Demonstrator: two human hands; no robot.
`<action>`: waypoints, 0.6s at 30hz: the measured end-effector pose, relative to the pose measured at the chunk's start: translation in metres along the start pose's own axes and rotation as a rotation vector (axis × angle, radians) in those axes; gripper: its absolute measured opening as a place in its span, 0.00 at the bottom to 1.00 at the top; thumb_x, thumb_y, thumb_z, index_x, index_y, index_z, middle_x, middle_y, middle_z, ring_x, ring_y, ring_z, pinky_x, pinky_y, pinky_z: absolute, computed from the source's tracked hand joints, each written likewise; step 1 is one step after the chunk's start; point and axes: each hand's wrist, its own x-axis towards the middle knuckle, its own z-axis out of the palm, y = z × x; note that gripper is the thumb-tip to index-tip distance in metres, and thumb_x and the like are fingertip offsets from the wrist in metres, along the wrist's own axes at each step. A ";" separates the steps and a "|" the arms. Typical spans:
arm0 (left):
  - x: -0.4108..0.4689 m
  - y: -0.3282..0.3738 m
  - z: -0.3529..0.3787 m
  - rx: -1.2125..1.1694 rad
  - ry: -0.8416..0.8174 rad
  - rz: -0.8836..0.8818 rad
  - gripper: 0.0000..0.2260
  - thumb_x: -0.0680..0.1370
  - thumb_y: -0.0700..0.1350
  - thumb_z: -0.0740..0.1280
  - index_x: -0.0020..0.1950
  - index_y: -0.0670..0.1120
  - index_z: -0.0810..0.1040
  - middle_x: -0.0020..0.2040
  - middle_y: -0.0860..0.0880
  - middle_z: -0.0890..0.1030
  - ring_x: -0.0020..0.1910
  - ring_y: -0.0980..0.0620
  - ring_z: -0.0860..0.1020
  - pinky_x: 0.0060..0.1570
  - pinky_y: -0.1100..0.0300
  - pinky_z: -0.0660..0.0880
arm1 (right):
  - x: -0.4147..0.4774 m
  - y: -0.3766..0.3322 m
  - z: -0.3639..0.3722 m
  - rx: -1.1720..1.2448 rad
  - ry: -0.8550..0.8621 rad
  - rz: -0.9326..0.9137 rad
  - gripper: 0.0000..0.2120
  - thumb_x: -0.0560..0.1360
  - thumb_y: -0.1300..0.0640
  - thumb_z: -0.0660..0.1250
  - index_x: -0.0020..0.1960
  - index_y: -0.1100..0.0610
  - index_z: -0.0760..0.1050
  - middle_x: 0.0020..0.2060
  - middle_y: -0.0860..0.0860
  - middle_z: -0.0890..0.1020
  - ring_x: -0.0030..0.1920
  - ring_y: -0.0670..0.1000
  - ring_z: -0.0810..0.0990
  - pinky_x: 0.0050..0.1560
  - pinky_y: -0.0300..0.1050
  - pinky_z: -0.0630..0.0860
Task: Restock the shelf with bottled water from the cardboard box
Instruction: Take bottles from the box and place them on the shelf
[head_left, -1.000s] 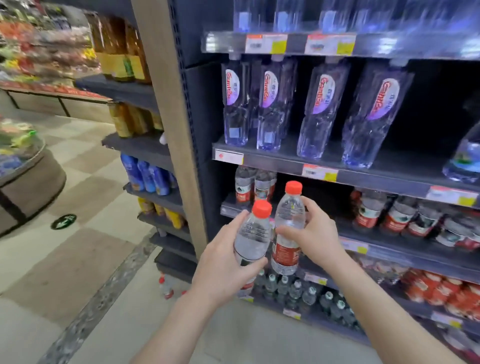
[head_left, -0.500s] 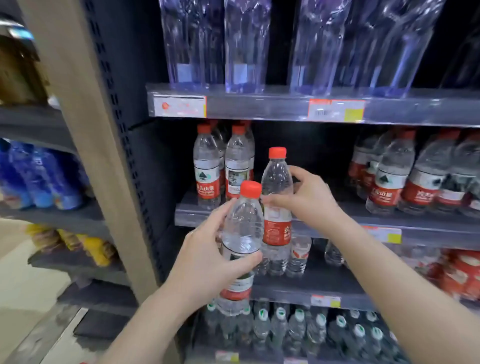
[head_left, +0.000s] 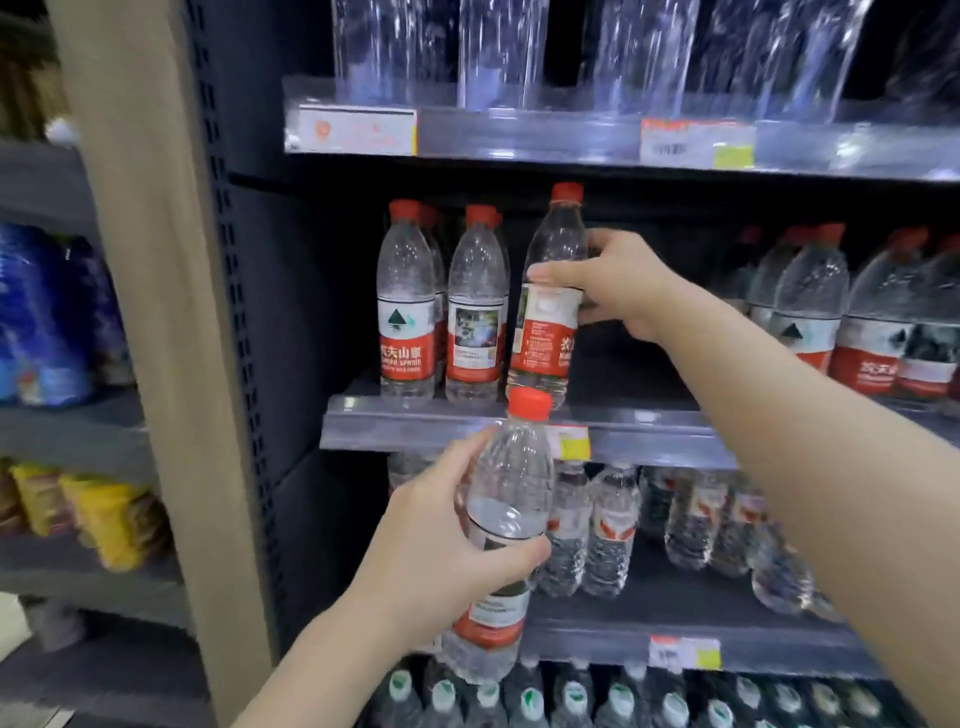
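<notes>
Bottled water judged full, heavyish, thin-walled, slick: right hand (head_left: 618, 286) clamps one bottle (head_left: 551, 312) at its label by the shelf (head_left: 447, 431) front edge, left hand (head_left: 447, 561) clamps second bottle (head_left: 511, 499) mid-body.

I hold the upper bottle (head_left: 550, 312) just right of the shelved bottles (head_left: 406, 312), the lower bottle (head_left: 506, 519) before the shelf (head_left: 441, 431).
</notes>
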 end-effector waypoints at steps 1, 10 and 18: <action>0.004 0.001 0.000 -0.006 -0.008 -0.001 0.42 0.65 0.63 0.82 0.74 0.75 0.66 0.62 0.73 0.80 0.58 0.69 0.81 0.54 0.69 0.77 | 0.007 -0.001 0.003 -0.018 0.009 0.000 0.24 0.66 0.56 0.84 0.59 0.54 0.81 0.45 0.49 0.89 0.43 0.50 0.89 0.38 0.48 0.85; 0.032 -0.001 0.000 -0.089 -0.052 -0.002 0.40 0.63 0.60 0.84 0.70 0.77 0.69 0.57 0.68 0.85 0.55 0.66 0.84 0.52 0.76 0.77 | 0.054 0.044 0.015 -0.108 0.104 -0.042 0.21 0.63 0.56 0.85 0.49 0.44 0.78 0.50 0.47 0.87 0.51 0.50 0.86 0.56 0.53 0.84; 0.032 -0.004 0.009 -0.097 -0.131 -0.057 0.40 0.64 0.55 0.85 0.70 0.74 0.71 0.58 0.63 0.86 0.57 0.61 0.85 0.52 0.60 0.84 | 0.080 0.068 0.007 -0.138 0.056 -0.043 0.26 0.69 0.53 0.82 0.64 0.49 0.78 0.56 0.48 0.84 0.54 0.50 0.84 0.57 0.46 0.81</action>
